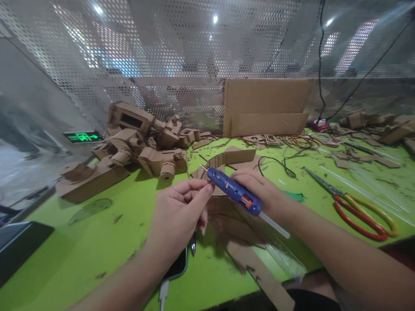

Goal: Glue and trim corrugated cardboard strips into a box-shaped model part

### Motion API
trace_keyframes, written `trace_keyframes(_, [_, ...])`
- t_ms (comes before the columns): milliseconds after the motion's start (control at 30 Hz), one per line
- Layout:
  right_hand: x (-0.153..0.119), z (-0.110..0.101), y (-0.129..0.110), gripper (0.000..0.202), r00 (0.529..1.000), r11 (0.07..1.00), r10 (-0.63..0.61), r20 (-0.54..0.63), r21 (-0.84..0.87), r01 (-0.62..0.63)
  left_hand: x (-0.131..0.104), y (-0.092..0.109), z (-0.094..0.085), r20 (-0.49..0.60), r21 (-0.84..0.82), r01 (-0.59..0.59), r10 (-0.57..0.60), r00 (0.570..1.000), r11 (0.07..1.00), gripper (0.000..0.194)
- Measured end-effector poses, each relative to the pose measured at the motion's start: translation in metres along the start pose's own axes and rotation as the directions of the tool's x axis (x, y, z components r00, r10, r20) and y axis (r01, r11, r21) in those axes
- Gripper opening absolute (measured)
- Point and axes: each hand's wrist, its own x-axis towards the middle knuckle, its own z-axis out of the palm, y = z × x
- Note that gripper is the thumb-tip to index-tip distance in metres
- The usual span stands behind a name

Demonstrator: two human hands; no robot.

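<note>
Past the left side of the table [84, 242], a green sign [83, 137] shows a figure in a doorway and a right-pointing arrow. Above the table, the glue gun's [231, 188] pale marks are unreadable.

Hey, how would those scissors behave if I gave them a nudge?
The scissors look stiff, with long metal blades, and probably have some heft. Lying flat on the table, they'd likely slide or swivel rather than roll. The handle loops might shift about the pivot.
</note>
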Motion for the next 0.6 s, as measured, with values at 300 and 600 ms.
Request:
trace_keyframes(300, [-0.0013, 0.0024, 0.0009, 0.034, 1.0, 1.0, 0.005, -0.022, 0.029, -0.004, 0.0026, -0.0044, 0.0001, -0.002, -0.059, 0.011, -0.011, 1.0, 0.998, 0.017])
trace_keyframes(600, [0.0064, -0.0039, -0.0044, 0.027, 0.998, 0.986, -0.07, 0.0, -0.151, 0.069, -0.0009, 0.0036, -0.0012, -0.02, 0.073, -0.003, 0.004, 1.0, 0.997, 0.019])
